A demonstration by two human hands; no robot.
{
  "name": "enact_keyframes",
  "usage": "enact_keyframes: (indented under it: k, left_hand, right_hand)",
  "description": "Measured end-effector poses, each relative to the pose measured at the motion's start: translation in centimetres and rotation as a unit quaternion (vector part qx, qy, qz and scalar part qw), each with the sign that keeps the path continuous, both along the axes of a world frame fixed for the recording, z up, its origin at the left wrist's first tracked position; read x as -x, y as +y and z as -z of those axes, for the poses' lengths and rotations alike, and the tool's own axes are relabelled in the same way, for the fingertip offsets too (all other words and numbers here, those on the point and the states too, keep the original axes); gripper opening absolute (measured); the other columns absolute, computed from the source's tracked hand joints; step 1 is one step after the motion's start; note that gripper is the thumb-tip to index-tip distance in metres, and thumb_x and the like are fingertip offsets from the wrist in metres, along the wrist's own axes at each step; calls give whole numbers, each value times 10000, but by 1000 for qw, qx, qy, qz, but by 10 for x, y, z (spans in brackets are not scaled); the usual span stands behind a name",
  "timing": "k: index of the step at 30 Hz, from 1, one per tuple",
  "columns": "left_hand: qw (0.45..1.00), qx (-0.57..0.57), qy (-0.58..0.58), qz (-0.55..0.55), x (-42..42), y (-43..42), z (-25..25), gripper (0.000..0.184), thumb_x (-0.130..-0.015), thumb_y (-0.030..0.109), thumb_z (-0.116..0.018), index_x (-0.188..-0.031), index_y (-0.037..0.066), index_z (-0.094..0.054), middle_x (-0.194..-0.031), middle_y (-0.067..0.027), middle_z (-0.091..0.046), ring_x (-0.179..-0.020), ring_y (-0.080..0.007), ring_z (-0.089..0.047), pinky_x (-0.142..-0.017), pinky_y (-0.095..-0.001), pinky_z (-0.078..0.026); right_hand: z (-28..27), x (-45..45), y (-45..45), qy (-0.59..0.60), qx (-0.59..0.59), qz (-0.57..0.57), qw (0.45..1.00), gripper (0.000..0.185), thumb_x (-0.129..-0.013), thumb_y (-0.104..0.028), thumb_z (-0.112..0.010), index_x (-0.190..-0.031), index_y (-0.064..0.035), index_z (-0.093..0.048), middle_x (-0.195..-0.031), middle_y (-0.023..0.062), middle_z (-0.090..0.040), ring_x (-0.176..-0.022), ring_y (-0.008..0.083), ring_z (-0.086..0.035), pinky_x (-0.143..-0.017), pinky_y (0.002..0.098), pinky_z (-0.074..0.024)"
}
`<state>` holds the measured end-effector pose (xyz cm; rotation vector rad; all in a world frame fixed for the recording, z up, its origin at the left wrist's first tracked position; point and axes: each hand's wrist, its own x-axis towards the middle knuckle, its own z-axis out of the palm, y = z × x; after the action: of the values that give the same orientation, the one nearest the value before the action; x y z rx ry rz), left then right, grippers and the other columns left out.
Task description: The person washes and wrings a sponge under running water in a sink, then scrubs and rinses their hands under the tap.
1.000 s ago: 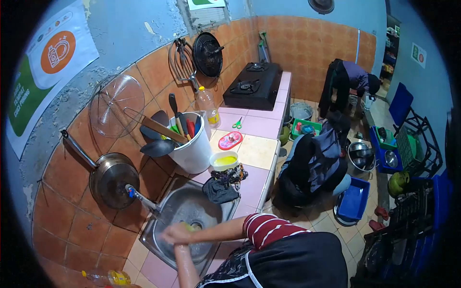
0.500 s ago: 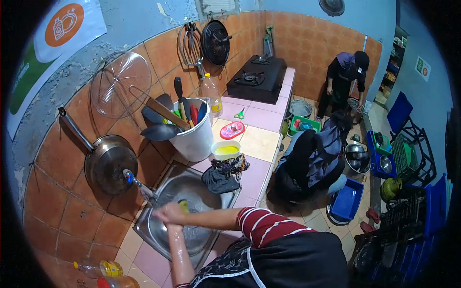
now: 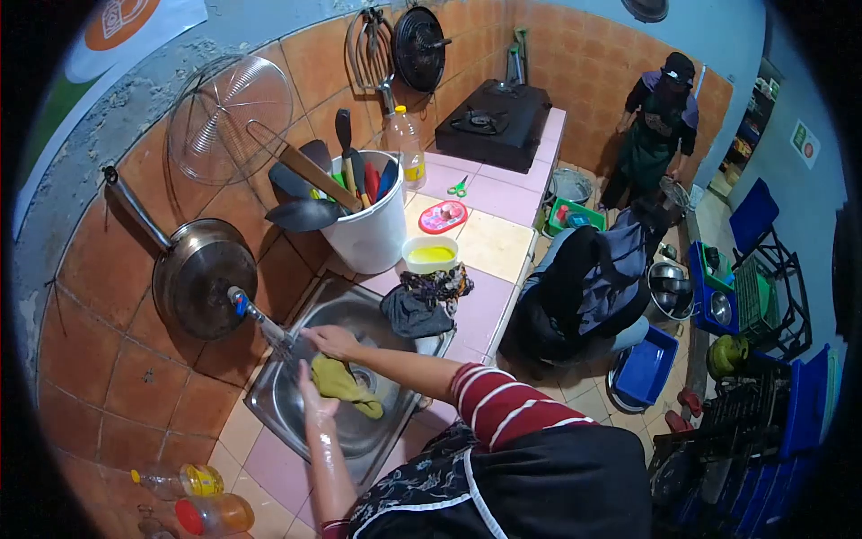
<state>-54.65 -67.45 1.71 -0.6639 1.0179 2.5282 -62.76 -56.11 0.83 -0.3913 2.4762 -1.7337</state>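
My right hand (image 3: 333, 342), reaching in from the right in a striped sleeve, is over the sink near the tap. Its fingers are closed on the top of a wet yellow-green cloth (image 3: 339, 384), which hangs down into the steel sink (image 3: 278, 415). My left hand (image 3: 316, 401) comes up from below, wet, palm toward the cloth, with thumb and fingers apart. Whether its fingertips touch the cloth is hard to make out. The wall tap (image 3: 262, 325) points at my hands. A dark cloth bundle (image 3: 417, 313) lies on the sink's far corner.
Beside the sink stand a white bucket of utensils (image 3: 368, 238) and a dish of yellow liquid (image 3: 431, 255). Scissors (image 3: 459, 186) and a black stove (image 3: 492, 126) are farther along. One person (image 3: 588, 278) crouches at right, another (image 3: 660, 135) stands behind. Bottles (image 3: 206, 515) stand lower left.
My hands were crossed and close together; now they are apart, with the yellow-green cloth lifted from the sink between them. The far person has straightened up. The view has shifted slightly.
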Motion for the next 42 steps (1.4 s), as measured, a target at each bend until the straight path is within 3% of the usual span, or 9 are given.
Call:
enact_keyframes:
  k: [3, 7, 16, 18, 20, 26, 29, 34, 42]
  left_hand:
    - [986, -110, 100, 74, 15, -26, -5, 546, -836, 441, -495, -1182, 24, -435, -1171, -103, -483, -1110, -252, -432, -975, -389, -300]
    - [971, 55, 203, 115, 10, -39, 2, 441, -848, 296, -539, -1177, 15, -451, -1167, -108, -492, -1115, -218, -445, -955, -350, -335]
    - [985, 26, 165, -48, 5, -8, 43, 603, -822, 516, -484, -1214, 62, -431, -1177, -82, -485, -1074, -238, -488, -940, -381, -370]
    - [991, -108, 69, -25, 18, -17, 67, 704, -793, 629, -404, -1262, 104, -374, -1130, -90, -504, -1065, -267, -482, -939, -410, -358]
    - [849, -265, 434, 140, 46, -39, 158, 614, -769, 636, -413, -1048, 98, -507, -969, -109, -559, -915, -205, -542, -815, -348, -430]
    - [998, 7, 7, -66, 20, 59, 52, 322, -854, 434, -421, -751, 146, -520, -735, -50, -569, -674, -191, -540, -612, -342, -447]
    - [873, -353, 283, 182, 41, 4, 126, 347, -826, 425, -462, -862, 100, -579, -791, -74, -582, -730, -219, -573, -641, -357, -462]
    - [995, -36, -28, -84, 31, 39, 63, 344, -879, 370, -346, -971, 119, -562, -932, -71, -597, -842, -230, -580, -763, -374, -458]
    - [987, -21, 133, -88, 66, -39, -2, 409, -879, 443, -410, -1075, 99, -515, -1004, -51, -589, -904, -197, -576, -787, -337, -467]
  right_hand:
    - [-24, -25, 6, -258, 211, -152, 931, 549, -856, -551, -364, -940, -66, -609, -869, 97, -610, -823, 201, -558, -749, 337, -424]
    - [-34, -34, 32, -86, 14, -265, 960, 446, -831, -478, -509, -966, -60, -583, -964, 28, -577, -864, 148, -510, -767, 294, -413]
    - [-35, -31, 29, -76, 278, -198, 937, 258, -829, -315, -578, -921, -74, -592, -936, -1, -569, -898, 84, -490, -792, 228, -386]
    - [-30, -45, 12, -19, 207, -211, 955, 296, -813, -355, -581, -746, -68, -613, -757, 47, -596, -762, 147, -559, -676, 278, -434]
    - [-11, -74, -11, 224, -117, -170, 952, 387, -806, -426, -536, -748, -54, -625, -764, 168, -619, -718, 284, -612, -648, 378, -470]
    - [-10, -21, 7, 62, -96, 123, 986, 452, -850, -402, -407, -660, -52, -619, -654, 220, -579, -629, 372, -576, -612, 462, -431]
    - [8, -68, -15, 246, -12, 8, 969, 408, -823, -398, -461, -680, -49, -616, -659, 234, -548, -647, 386, -565, -610, 409, -442]
    - [16, -16, -19, 139, -85, 20, 986, 458, -857, -426, -395, -695, -68, -631, -690, 219, -584, -697, 390, -569, -651, 464, -431]
    - [-37, 33, -62, 19, 55, -131, 990, 265, -786, -265, -613, -889, -23, -592, -814, 115, -593, -775, 190, -563, -704, 314, -433]
